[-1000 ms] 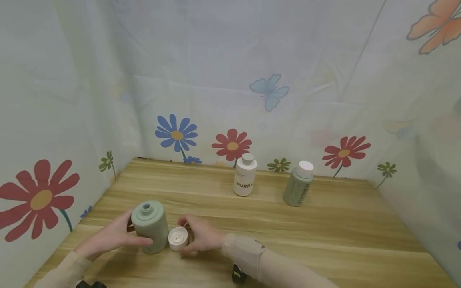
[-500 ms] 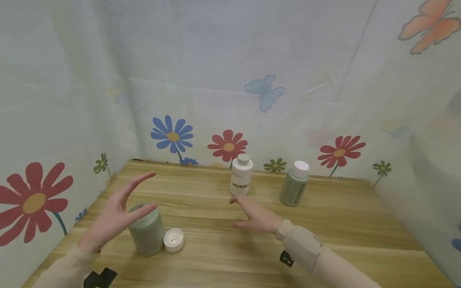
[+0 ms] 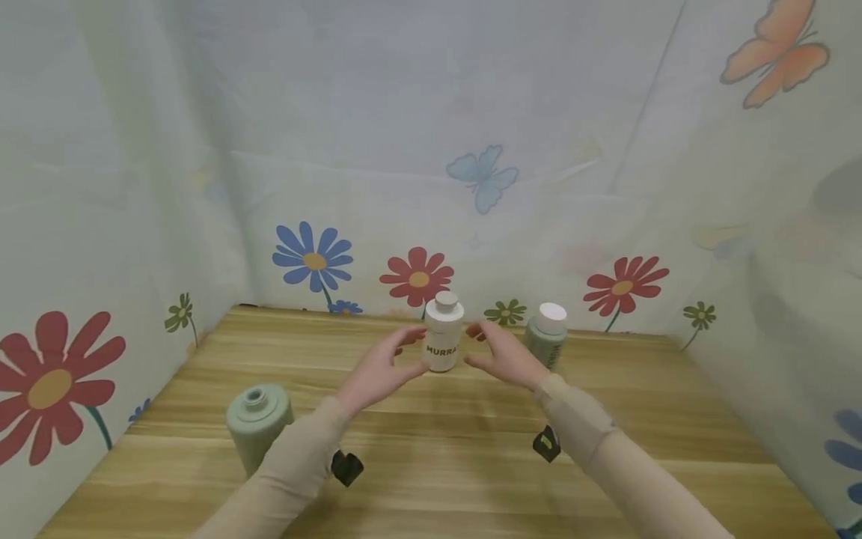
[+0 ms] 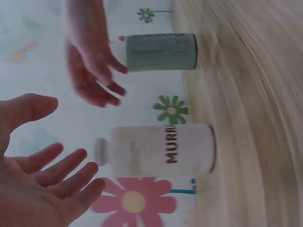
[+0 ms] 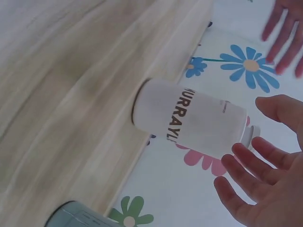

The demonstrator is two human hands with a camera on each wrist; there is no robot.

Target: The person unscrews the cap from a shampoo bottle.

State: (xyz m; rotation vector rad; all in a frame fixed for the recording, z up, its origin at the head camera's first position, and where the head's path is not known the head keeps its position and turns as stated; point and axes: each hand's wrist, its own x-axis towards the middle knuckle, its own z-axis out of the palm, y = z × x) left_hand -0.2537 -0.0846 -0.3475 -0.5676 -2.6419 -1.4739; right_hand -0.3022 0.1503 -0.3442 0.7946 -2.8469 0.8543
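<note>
A white bottle (image 3: 442, 340) with dark lettering and a light grey cap stands upright near the back of the table. My left hand (image 3: 381, 372) reaches to its left side, fingers spread and slightly bent. On the other side, my right hand (image 3: 503, 355) reaches in with its fingers loosely bent. In the left wrist view a gap shows between my left hand (image 4: 47, 175) and the white bottle (image 4: 163, 150). In the right wrist view, the fingers of my right hand (image 5: 265, 179) are close to the bottle's capped end; contact is unclear.
An uncapped green bottle (image 3: 258, 419) stands at the front left, partly behind my left forearm. A green bottle (image 3: 544, 340) with a white cap is at the back right, partly behind my right hand. A flowered curtain (image 3: 364, 180) rises behind the wooden table (image 3: 458, 464).
Both hands have left the front-left green bottle and its loose white cap and moved to the white bottle's sides. The loose cap is now hidden from the head view.
</note>
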